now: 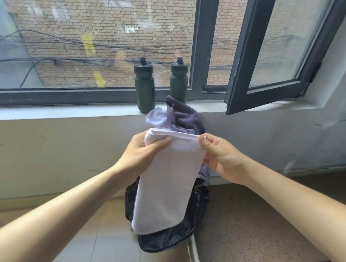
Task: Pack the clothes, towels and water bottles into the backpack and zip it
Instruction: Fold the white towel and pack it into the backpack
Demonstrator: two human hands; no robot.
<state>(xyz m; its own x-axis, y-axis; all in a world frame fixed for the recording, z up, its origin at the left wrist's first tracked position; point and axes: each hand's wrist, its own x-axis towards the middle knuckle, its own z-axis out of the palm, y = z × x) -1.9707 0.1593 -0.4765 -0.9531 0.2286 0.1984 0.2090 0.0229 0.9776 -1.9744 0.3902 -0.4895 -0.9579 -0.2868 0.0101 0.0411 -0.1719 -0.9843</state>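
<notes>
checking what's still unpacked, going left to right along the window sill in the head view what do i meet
dark green plastic water bottle with black cap → second dark green plastic water bottle → open dark-framed window sash. The grey and white cloth heap overlaps both bottles, so it is left out.

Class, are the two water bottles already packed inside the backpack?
No, the left bottle and the right bottle stand upright on the window sill, outside the backpack.
</notes>
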